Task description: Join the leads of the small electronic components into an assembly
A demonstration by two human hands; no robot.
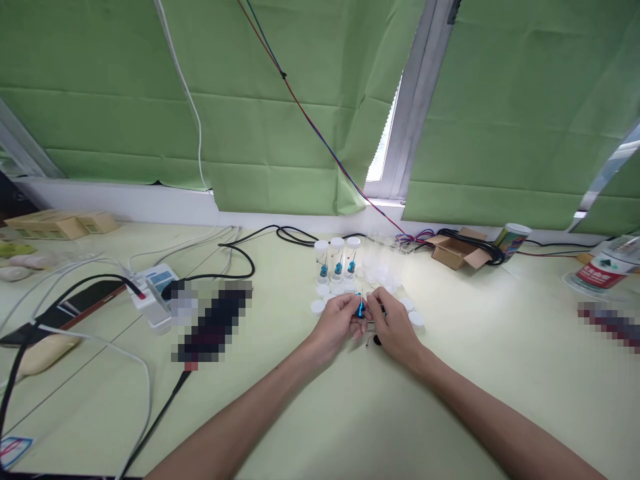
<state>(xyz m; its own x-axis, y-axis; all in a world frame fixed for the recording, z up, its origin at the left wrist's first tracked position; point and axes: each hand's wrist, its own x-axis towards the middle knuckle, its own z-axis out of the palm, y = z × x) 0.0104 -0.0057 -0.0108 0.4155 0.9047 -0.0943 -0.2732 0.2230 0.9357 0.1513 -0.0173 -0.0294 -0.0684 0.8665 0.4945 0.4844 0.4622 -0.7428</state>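
Note:
Above the table my left hand (339, 319) is closed, its fingertips pinching a small blue component with thin wire leads (360, 308). Close against it, my right hand (393, 323) is also closed, thumb and finger pressed together beside the component; what they grip is hidden. A small black round part with a wire (377, 340) shows just under my right hand. Behind the hands stand three clear vials with white caps (321, 248), each with a blue wired component inside. Several loose white caps (318, 307) lie around my hands, and clear empty-looking vials (383, 257) stand behind the right one.
To the left, a power strip (150, 300) sits among black and white cables, near a blurred dark device (215, 327). At the back right are an open cardboard box (457, 250), a can (513, 240) and a labelled plastic container (603, 270). Green blinds (300, 133) hang behind.

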